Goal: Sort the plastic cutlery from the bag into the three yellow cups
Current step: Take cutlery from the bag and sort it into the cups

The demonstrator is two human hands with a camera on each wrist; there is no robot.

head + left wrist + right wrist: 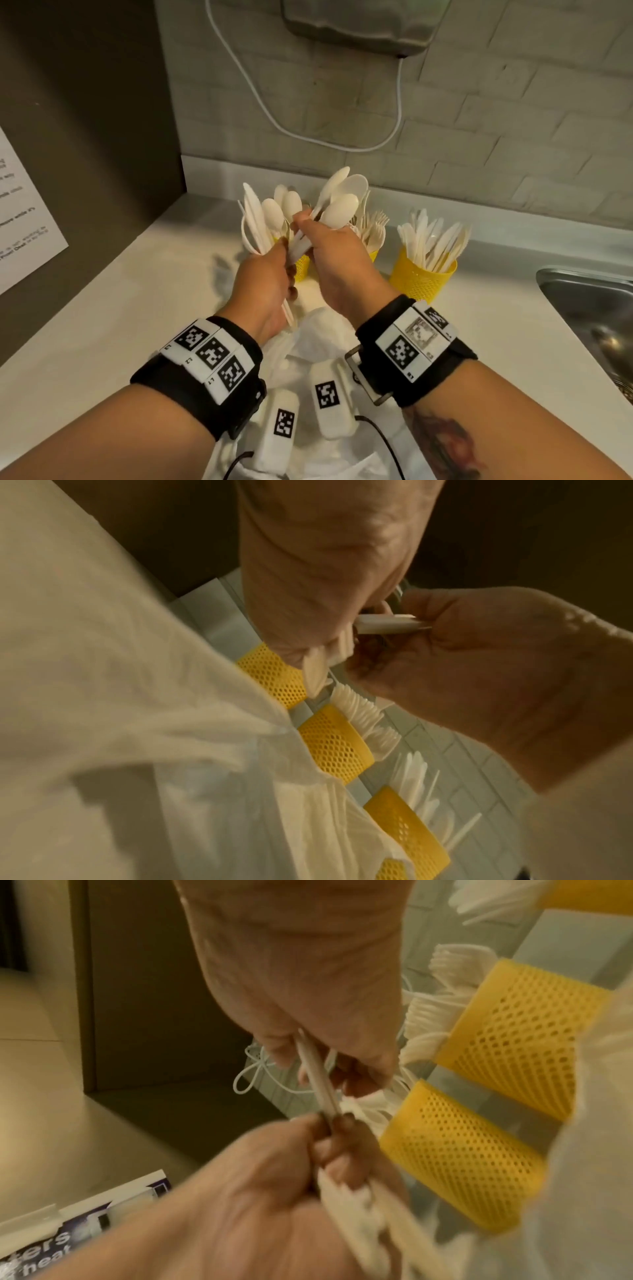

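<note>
Cutlery (270, 219) in both hands over white counter (130, 291), tiled wall (479, 102) behind.

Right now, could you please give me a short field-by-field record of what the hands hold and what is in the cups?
left hand: grips a mixed bunch of knives and spoons
right hand: grips several spoons
right cup: knives
middle cup: forks
left cup: contents hidden by the hands
bag: on the counter, below the wrists

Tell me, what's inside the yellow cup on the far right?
The right yellow cup holds white plastic knives, blades up and fanned out. Their handles and the cup's bottom are hidden inside its mesh wall.
</note>
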